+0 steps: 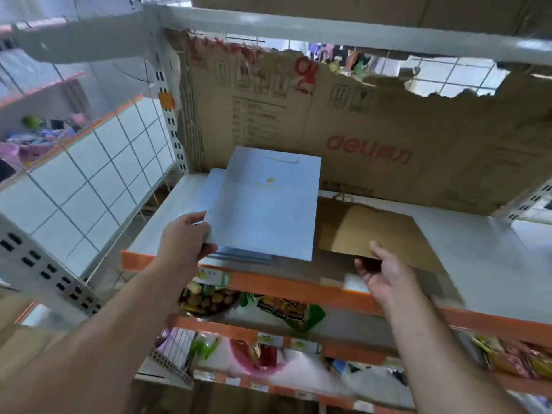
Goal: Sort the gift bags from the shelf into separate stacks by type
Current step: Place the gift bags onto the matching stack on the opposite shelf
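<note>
A light blue gift bag (pixel 265 204) with a gold crown print lies flat on top of a stack of blue bags (pixel 245 256) on the white shelf (pixel 478 249). My left hand (pixel 186 237) grips its left edge, thumb on top. To the right a brown kraft paper bag (pixel 373 234) lies flat on the shelf. My right hand (pixel 385 273) pinches the brown bag's near edge, thumb on top and fingers underneath.
A torn cardboard sheet (pixel 373 138) with red print lines the shelf's back. The shelf has an orange front rail (pixel 298 283). Lower shelves hold snack packets (pixel 283 312). A wire grid panel (pixel 89 186) and a perforated upright (pixel 170 115) stand at the left.
</note>
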Demonstrator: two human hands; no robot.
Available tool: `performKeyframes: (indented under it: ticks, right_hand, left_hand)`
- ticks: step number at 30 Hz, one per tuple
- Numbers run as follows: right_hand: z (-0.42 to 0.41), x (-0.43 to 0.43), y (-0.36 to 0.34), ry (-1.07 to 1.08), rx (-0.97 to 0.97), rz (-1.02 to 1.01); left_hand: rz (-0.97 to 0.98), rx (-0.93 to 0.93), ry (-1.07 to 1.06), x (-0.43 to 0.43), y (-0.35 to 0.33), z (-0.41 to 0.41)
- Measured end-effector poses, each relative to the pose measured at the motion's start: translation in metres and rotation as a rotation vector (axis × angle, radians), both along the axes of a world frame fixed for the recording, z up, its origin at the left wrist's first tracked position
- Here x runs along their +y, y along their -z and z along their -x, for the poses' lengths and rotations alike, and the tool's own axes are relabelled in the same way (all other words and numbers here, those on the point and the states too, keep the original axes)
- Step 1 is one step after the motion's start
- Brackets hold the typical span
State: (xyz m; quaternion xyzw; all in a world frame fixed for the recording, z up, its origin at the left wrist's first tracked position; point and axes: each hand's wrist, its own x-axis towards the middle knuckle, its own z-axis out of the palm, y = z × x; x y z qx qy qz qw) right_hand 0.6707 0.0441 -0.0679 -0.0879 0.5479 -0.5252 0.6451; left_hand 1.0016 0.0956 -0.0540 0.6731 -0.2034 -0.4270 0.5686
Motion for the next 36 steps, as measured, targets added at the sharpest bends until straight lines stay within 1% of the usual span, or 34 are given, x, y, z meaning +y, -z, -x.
performKeyframes:
  ticks: [5,6,10,14,16,19,21,24,26,27,30,31,33,36]
  right_hand:
    - [0.009,-0.002,0.015,0.062,-0.059,-0.018]
    - [0.013,-0.004,0.021,0.08,-0.046,-0.029]
    - [0.025,-0.016,0.032,0.122,0.102,-0.082]
    - [0.029,-0.025,0.032,0.124,0.171,-0.059]
    - [0.029,-0.021,0.03,0.073,0.179,-0.074]
    - [0.029,-0.008,0.025,-0.072,0.235,-0.13]
    - [0.027,0.001,0.021,-0.097,0.257,-0.121]
    - [0.017,0.008,0.011,-0.096,0.24,-0.088]
    - [0.004,0.011,0.007,-0.157,0.348,-0.028]
    - [-0.004,0.013,0.005,-0.196,0.448,0.025]
    - [-0.03,0.022,0.0,-0.343,0.913,0.229]
    - [-0.039,0.026,-0.002,-0.393,1.039,0.283]
    - [-0.057,0.032,-0.008,-0.455,1.148,0.348]
    - [-0.079,0.037,-0.01,-0.492,1.189,0.382]
  left_hand:
    - [0.007,0.001,-0.015,0.0,-0.004,0.004]
    - [0.01,0.007,-0.024,0.0,-0.004,0.004]
    - [0.013,0.013,-0.064,0.003,-0.001,0.005]
    - [0.031,-0.001,-0.09,0.008,0.002,0.007]
    - [0.021,0.005,-0.104,0.009,0.005,0.007]
    - [0.019,0.021,-0.112,0.011,0.008,0.007]
    - [0.022,0.036,-0.116,0.011,0.008,0.005]
    - [0.007,0.022,-0.097,0.009,0.005,0.002]
    - [-0.002,0.019,-0.092,0.007,0.001,0.0]
    - [-0.001,0.023,-0.087,0.007,0.0,-0.002]
    - [-0.01,0.025,-0.063,0.007,-0.002,-0.011]
    - [-0.021,0.021,-0.062,0.007,-0.003,-0.016]
    - [-0.034,0.003,-0.064,0.007,-0.003,-0.024]
    - [-0.045,-0.03,-0.032,0.002,-0.004,-0.036]
